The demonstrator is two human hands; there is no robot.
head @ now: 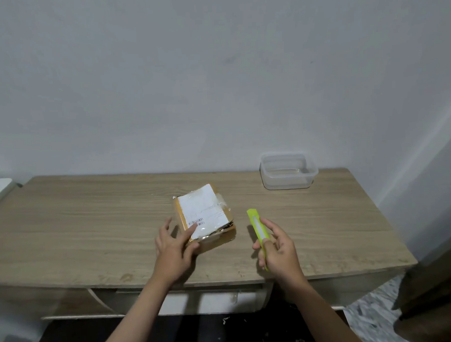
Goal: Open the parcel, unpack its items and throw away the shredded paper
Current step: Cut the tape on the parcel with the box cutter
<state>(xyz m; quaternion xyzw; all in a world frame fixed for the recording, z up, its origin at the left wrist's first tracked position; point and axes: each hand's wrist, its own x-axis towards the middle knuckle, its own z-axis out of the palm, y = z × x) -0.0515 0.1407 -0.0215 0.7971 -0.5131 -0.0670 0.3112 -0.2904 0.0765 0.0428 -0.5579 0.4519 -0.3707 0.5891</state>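
head view: parcel (205,217), taped cardboard with white label, flat at mid-desk (68,227), long axis running from near edge toward far edge, tilted slightly left. left hand (173,252) spread open, fingertips on its near-left corner. right hand (278,248) closed around green box cutter (257,227), tip pointing to far edge. clear tub (288,171) at far-right edge; left half of desk bare.

Parcel (205,215) on table (93,226), centre; container (288,171) behind, to right; cutter (258,229) right of parcel, in right hand (279,248).
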